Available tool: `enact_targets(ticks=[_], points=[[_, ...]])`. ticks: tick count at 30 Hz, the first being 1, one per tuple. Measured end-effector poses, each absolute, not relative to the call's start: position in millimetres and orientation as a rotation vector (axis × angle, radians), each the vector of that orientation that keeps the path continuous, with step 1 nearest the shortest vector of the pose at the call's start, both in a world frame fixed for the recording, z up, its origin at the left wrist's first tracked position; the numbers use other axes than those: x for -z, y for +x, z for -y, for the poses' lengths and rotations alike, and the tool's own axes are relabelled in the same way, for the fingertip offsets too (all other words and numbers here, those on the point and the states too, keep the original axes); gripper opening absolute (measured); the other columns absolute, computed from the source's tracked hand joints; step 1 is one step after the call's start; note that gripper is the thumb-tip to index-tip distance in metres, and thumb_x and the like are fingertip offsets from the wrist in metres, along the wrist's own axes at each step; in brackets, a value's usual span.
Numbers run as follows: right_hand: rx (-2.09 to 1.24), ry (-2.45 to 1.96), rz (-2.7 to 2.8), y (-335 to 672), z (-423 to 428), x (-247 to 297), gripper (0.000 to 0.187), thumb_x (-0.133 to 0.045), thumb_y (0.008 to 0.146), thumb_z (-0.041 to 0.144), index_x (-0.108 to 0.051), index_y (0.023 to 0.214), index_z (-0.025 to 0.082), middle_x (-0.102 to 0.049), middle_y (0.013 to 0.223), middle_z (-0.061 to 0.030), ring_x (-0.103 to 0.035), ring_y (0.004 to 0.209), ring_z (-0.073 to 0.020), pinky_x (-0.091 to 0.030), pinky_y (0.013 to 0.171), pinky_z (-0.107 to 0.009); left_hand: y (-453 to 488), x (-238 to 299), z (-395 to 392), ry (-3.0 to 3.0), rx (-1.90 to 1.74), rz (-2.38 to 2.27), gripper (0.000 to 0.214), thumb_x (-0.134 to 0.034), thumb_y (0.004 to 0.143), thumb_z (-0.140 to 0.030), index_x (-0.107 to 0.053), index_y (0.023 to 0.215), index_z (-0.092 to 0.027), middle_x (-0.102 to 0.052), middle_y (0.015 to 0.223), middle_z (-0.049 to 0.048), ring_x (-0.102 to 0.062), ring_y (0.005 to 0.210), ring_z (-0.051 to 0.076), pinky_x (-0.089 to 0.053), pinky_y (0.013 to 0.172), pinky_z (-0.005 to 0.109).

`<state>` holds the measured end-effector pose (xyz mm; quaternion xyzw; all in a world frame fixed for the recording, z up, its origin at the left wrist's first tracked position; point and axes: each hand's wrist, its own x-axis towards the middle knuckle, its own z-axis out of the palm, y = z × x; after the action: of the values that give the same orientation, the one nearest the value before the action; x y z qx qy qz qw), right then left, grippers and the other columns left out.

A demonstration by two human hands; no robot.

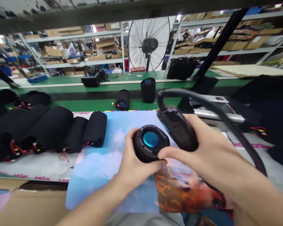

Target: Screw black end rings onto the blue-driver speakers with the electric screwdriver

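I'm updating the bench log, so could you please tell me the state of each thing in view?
round speaker: gripped in left hand, blue face toward the camera
black tool: gripped in right hand, tilted, beside the speaker
fabric sleeves: lying in a row, red wires at their ends
far speaker: upright on the green belt
near speaker: lying on its side
fan: upright; spinning or not, cannot tell

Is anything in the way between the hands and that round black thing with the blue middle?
Nothing visible. The left hand grips the round speaker part, and the right hand, holding a black corded tool, touches its edge.
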<state>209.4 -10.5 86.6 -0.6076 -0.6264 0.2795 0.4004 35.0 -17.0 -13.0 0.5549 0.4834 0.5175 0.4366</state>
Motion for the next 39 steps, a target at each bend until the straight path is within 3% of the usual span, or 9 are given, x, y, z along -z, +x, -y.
enact_targets(ticks=[2, 5, 8, 15, 19, 26, 32, 36, 39], points=[[-0.827, -1.504, 1.636, 219.4, 6.9, -84.1, 0.066, -0.096, 0.052, 0.044, -0.074, 0.112, 0.026, -0.067, 0.079, 0.0014, -0.068, 0.072, -0.0193, -0.055, 0.055, -0.023, 30.8, 4.3, 16.0, 1.399, -1.233, -1.191, 0.11, -0.101, 0.056, -0.041, -0.04, 0.147, -0.031, -0.059, 0.153, 0.0126, -0.06, 0.145, 0.041, -0.05, 0.123, 0.057], [-0.952, -1.466, 1.758, 229.2, 2.9, -76.4, 0.076, -0.096, 0.056, 0.045, -0.072, 0.126, 0.025, -0.075, 0.11, -0.0016, -0.073, 0.085, -0.0199, -0.064, 0.07, -0.026, 26.5, -5.4, 14.2, 1.426, -1.175, -1.125, 0.121, -0.102, 0.056, -0.041, -0.034, 0.155, -0.027, -0.058, 0.157, 0.0152, -0.057, 0.15, 0.042, -0.045, 0.127, 0.058], [-1.009, -1.454, 1.796, 230.7, 2.4, -71.6, 0.076, -0.092, 0.063, 0.05, -0.07, 0.131, 0.025, -0.075, 0.121, -0.0049, -0.072, 0.08, -0.0194, -0.062, 0.062, -0.027, 26.0, -8.4, 12.4, 1.421, -1.161, -1.096, 0.122, -0.102, 0.057, -0.039, -0.034, 0.157, -0.026, -0.06, 0.157, 0.0154, -0.058, 0.15, 0.041, -0.045, 0.128, 0.057], [-0.95, -1.446, 1.83, 222.1, 3.3, -81.6, 0.062, -0.092, 0.063, 0.047, -0.072, 0.118, 0.026, -0.071, 0.083, -0.0002, -0.062, 0.058, -0.0157, -0.052, 0.046, -0.024, 29.0, -3.0, 12.6, 1.416, -1.201, -1.086, 0.123, -0.104, 0.058, -0.041, -0.033, 0.158, -0.028, -0.06, 0.158, 0.0151, -0.06, 0.148, 0.039, -0.046, 0.127, 0.056], [-0.734, -1.419, 1.88, 217.2, 6.4, -79.1, 0.053, -0.096, 0.066, 0.048, -0.073, 0.109, 0.028, -0.067, 0.074, 0.0022, -0.061, 0.057, -0.0137, -0.048, 0.045, -0.021, 33.0, 5.6, 14.9, 1.419, -1.289, -1.022, 0.128, -0.104, 0.061, -0.041, -0.023, 0.161, -0.032, -0.06, 0.156, 0.0131, -0.064, 0.143, 0.036, -0.051, 0.122, 0.052], [-0.623, -1.474, 1.908, 216.6, 10.5, -70.6, 0.068, -0.093, 0.067, 0.058, -0.072, 0.127, 0.034, -0.066, 0.064, 0.0045, -0.063, 0.05, -0.0166, -0.047, 0.046, -0.024, 27.8, 13.0, 18.9, 1.432, -1.283, -1.022, 0.13, -0.105, 0.06, -0.035, -0.026, 0.162, -0.037, -0.054, 0.161, 0.0123, -0.061, 0.146, 0.038, -0.051, 0.122, 0.055], [-0.746, -1.648, 1.867, 215.6, 11.3, -72.8, 0.069, -0.093, 0.065, 0.054, -0.07, 0.126, 0.033, -0.063, 0.062, 0.0046, -0.061, 0.049, -0.0169, -0.047, 0.043, -0.023, 9.3, -4.0, 0.3, 1.587, -1.16, -0.878, 0.133, -0.111, 0.05, -0.046, -0.038, 0.161, -0.034, -0.042, 0.174, 0.0143, -0.038, 0.164, 0.046, -0.027, 0.137, 0.066], [-0.77, -1.654, 1.861, 213.3, 14.7, -80.7, 0.056, -0.091, 0.064, 0.044, -0.072, 0.115, 0.03, -0.057, 0.059, 0.0047, -0.052, 0.049, -0.0134, -0.04, 0.042, -0.021, 10.2, -9.3, -5.4, 1.56, -1.143, -0.778, 0.113, -0.111, 0.052, -0.047, -0.052, 0.148, -0.029, -0.061, 0.157, 0.0133, -0.059, 0.147, 0.042, -0.046, 0.127, 0.06], [-0.795, -1.573, 1.864, 213.9, 17.5, -83.0, 0.051, -0.088, 0.066, 0.046, -0.072, 0.112, 0.029, -0.069, 0.076, 0.0016, -0.062, 0.065, -0.0153, -0.05, 0.055, -0.022, 10.6, -10.6, -2.1, 1.56, -1.152, -0.791, 0.103, -0.11, 0.056, -0.044, -0.054, 0.141, -0.027, -0.069, 0.145, 0.0112, -0.067, 0.137, 0.038, -0.053, 0.121, 0.056]])
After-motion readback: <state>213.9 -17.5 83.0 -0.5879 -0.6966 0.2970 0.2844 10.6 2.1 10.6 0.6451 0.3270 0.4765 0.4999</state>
